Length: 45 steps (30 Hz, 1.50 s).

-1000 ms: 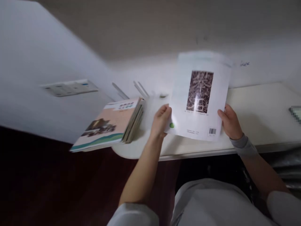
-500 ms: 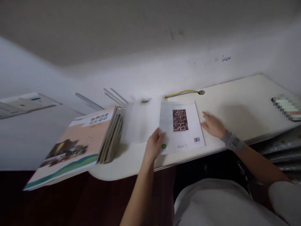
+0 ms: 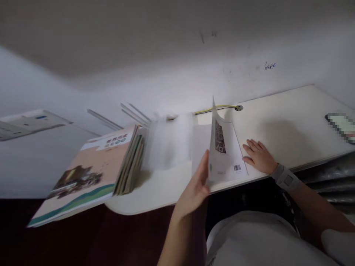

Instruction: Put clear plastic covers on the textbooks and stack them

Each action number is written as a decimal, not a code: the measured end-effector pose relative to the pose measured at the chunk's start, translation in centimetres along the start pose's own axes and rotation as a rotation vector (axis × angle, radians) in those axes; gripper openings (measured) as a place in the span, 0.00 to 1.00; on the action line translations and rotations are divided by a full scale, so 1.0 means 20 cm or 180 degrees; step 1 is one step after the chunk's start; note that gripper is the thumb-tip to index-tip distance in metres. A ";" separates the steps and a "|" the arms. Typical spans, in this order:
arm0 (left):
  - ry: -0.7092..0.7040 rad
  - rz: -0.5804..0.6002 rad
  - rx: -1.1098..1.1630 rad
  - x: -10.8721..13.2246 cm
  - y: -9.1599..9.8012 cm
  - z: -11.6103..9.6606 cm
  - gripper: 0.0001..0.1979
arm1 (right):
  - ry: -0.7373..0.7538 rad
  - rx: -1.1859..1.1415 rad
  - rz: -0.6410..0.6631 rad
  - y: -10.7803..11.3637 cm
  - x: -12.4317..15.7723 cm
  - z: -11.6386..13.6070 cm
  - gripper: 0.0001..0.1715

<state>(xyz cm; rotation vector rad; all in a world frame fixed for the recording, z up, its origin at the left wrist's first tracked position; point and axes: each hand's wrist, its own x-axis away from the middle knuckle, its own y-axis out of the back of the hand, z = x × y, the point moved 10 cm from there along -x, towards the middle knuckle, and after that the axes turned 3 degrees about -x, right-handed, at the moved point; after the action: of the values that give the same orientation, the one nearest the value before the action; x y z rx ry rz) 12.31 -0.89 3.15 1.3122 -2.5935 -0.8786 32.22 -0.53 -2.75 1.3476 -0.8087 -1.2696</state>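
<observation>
A thin white book (image 3: 231, 147) lies back cover up on the white desk, with a dark square picture and a barcode on it. My left hand (image 3: 198, 186) pinches the left edge of its cover, which stands lifted and curls to the right. Beneath the raised cover a pale page shows on the left. Beside the book's right edge my right hand (image 3: 259, 157) rests flat on the desk, fingers spread, holding nothing. A grey band with a watch is on that wrist.
A stack of books (image 3: 91, 166) with a pinkish top cover overhangs the desk's left end. A clear plastic holder (image 3: 169, 144) stands behind. A yellow cable (image 3: 213, 109) runs to a hole at the back. A phone (image 3: 341, 125) lies on the right of the desk (image 3: 280, 111).
My left hand has lifted the book's cover by its left edge and moved right with it. My right hand has shifted slightly right and down, off the book's edge.
</observation>
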 end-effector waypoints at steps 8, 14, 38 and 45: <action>-0.0813 -0.0508 -0.1997 -0.27 -0.37 -0.21 0.39 | -0.0691 0.0229 -0.0283 0.12 0.09 -0.22 0.34; -0.1181 0.0115 -0.2874 -0.36 -0.68 -0.27 0.27 | -0.1255 0.0328 -0.0170 0.13 0.28 -0.51 0.37; -0.1088 0.0668 -0.2872 -0.47 -0.89 -0.27 0.22 | -0.1474 -0.1077 -0.0250 0.15 0.28 -0.61 0.28; -0.1404 0.0826 -0.2977 -0.43 -0.95 -0.33 0.22 | -0.1475 -0.0878 -0.0191 0.14 0.28 -0.60 0.29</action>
<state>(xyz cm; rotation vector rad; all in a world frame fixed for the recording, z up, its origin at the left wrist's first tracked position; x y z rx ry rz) 33.28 -6.09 -0.21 0.5400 -1.9881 -2.1158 45.39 -3.57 -3.07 0.8725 -0.8700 -1.7055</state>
